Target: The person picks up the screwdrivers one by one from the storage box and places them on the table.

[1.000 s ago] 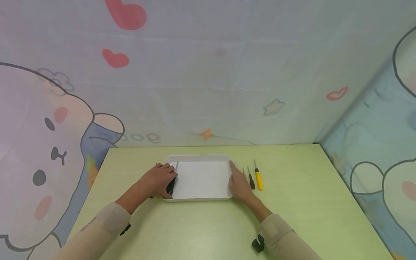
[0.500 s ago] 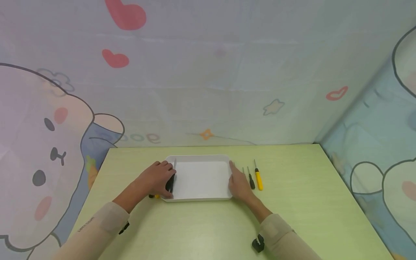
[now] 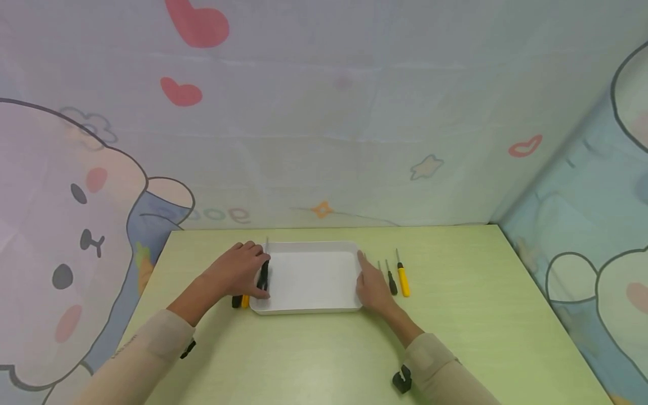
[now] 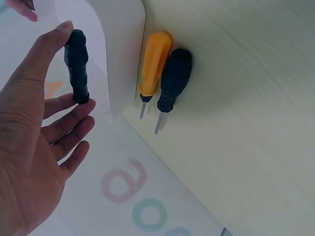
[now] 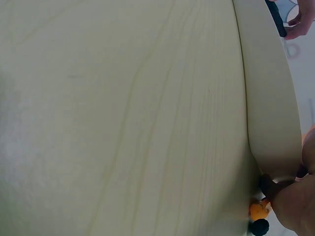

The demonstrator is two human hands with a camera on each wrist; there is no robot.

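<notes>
My left hand (image 3: pixel 242 270) pinches a black-handled screwdriver (image 3: pixel 263 275) over the left end of a white tray (image 3: pixel 314 310). In the left wrist view, its black handle (image 4: pixel 77 64) lies between the thumb and fingertips, the other fingers spread below. The shaft points away, toward the back of the table. My right hand (image 3: pixel 373 288) grips the tray's right side at the rim. The right wrist view catches only part of that hand (image 5: pixel 295 206), by the tray's corner.
Left of the tray lie a yellow-handled screwdriver (image 4: pixel 155 64) and a black-handled one (image 4: pixel 175 76). Beyond the right hand are a yellow screwdriver (image 3: pixel 403 278), a black one (image 3: pixel 392 282) and another partly hidden shaft. A patterned cloth (image 3: pixel 324 112) hangs behind the table.
My left hand has moved left with the black-handled screwdriver, from inside the tray to over its left edge, uncovering handles beside it. The right hand and tray stay put.
</notes>
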